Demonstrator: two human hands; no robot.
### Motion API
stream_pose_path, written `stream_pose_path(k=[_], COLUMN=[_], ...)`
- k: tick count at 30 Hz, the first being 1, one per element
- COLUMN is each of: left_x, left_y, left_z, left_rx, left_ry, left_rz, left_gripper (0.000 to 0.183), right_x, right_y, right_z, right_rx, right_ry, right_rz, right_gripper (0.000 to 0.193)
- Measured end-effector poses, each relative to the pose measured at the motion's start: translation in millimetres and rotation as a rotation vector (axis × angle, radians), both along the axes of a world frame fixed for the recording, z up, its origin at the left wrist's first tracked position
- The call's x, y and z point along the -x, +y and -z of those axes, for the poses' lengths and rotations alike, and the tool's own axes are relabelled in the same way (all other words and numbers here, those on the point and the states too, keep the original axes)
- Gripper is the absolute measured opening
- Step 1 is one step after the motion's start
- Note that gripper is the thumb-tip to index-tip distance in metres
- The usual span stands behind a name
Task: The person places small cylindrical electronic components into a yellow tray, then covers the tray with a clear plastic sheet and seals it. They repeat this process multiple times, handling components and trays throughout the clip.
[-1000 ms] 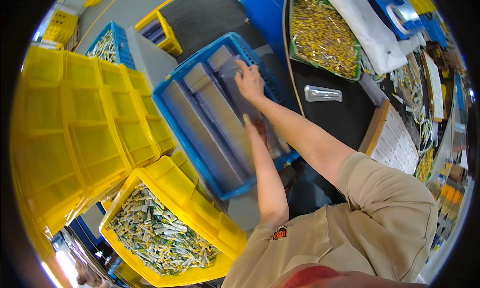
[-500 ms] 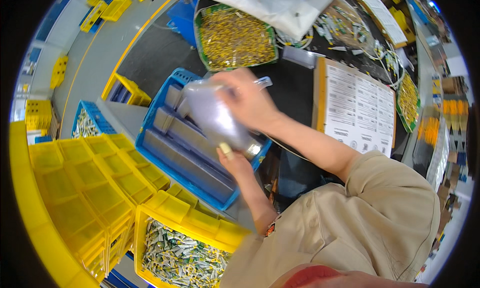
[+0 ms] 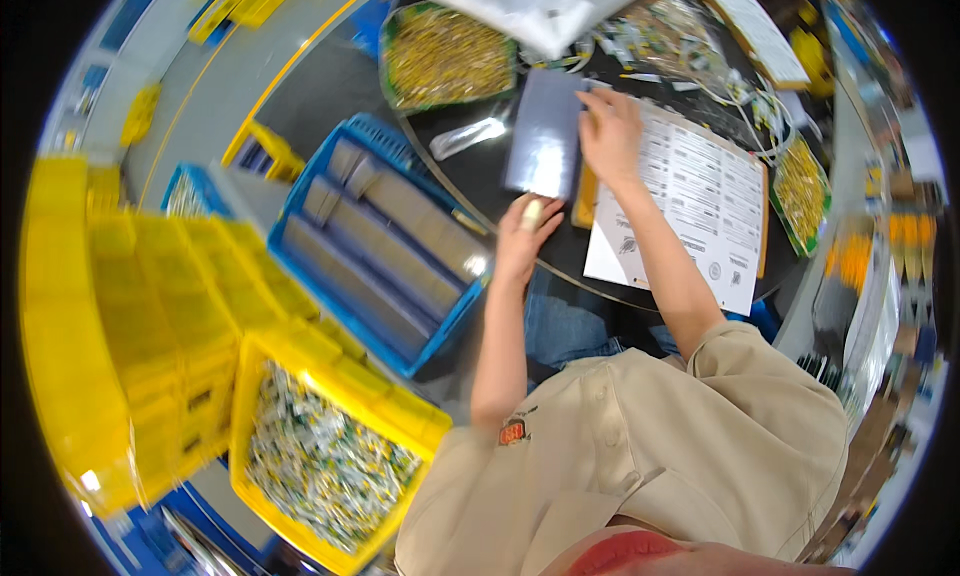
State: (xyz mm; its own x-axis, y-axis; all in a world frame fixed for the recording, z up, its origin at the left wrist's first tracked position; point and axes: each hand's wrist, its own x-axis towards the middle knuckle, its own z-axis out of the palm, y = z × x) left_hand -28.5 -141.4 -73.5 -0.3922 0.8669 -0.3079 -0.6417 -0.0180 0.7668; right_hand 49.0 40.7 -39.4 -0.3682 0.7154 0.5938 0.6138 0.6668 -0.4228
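Observation:
A flat stack of bluish clear plastic sheets (image 3: 545,131) is on the dark table, shiny and slightly blurred. My left hand (image 3: 522,238) holds its near end, with a pale finger cot on one finger. On the stack's right edge, my right hand (image 3: 612,148) has its fingers curved, the wrist above a clipboard (image 3: 584,208) with printed paper sheets (image 3: 680,196). To the left of the stack lies a narrow clear plastic piece (image 3: 468,136). The blue crate (image 3: 400,361) left of my left hand contains rows of similar flat plastic pieces.
A green-edged tray (image 3: 450,61) of small yellow parts sits at the back, beside a white plastic sheet (image 3: 500,4). Lower left, a yellow bin (image 3: 250,396) brims with small white, green and yellow pieces, near stacked yellow boxes (image 3: 180,316). Cables (image 3: 770,126) run along the right.
Both hands and the plastic stack have moved from above the blue crate rightward to the table by the clipboard. The right hand has shifted to the stack's right edge.

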Motion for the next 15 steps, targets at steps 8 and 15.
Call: stream_pose_path(k=[8, 15], left_x=[-26, 75], left_y=[-223, -503], left_z=[-148, -153], left_rx=[-0.072, 0.995], left_ry=[0.767, 1.241], left_rz=[0.079, -1.165], left_gripper=[0.039, 0.031], right_x=[15, 97], right_y=[-214, -374], right_z=[24, -3], right_rx=[1.184, 1.156], right_ry=[0.144, -0.255], right_rz=[-0.988, -0.999], right_gripper=[0.036, 0.076])
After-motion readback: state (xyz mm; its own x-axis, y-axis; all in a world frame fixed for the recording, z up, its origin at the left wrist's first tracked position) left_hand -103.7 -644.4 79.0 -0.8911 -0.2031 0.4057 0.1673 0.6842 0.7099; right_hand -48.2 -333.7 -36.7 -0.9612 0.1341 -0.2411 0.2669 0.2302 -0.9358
